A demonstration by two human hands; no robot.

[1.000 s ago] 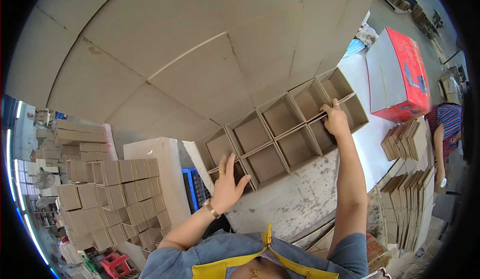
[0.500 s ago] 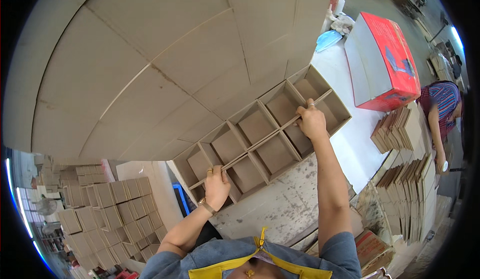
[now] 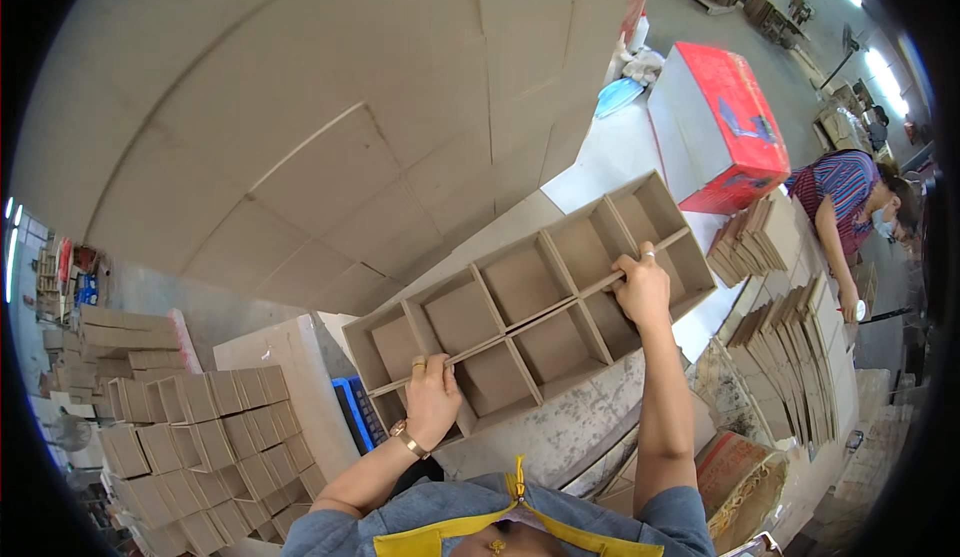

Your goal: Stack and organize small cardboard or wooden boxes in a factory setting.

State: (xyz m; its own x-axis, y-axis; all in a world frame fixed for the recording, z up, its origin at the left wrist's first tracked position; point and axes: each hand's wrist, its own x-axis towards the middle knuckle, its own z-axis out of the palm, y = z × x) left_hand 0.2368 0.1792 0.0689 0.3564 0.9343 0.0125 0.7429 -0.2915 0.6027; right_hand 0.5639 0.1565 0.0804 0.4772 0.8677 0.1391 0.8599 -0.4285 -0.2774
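A brown cardboard divider box, with two rows of open square compartments, lies slanted in front of me. My left hand is closed over the long middle divider near the box's left end. Toward the right end my right hand grips the same divider, fingers curled over it. The box partly covers the white tabletop. Beyond it rises a tall stack of brown boxes, and a gap shows between the two.
A red and white carton stands at the far right, beside a blue mask. Folded cardboard pieces are piled on the right, near a co-worker. Divider boxes are stacked at left, near a blue crate.
The box has come away from the tall stack, toward me, with both hands still on its divider. A gap has opened between them. The view has shifted too.
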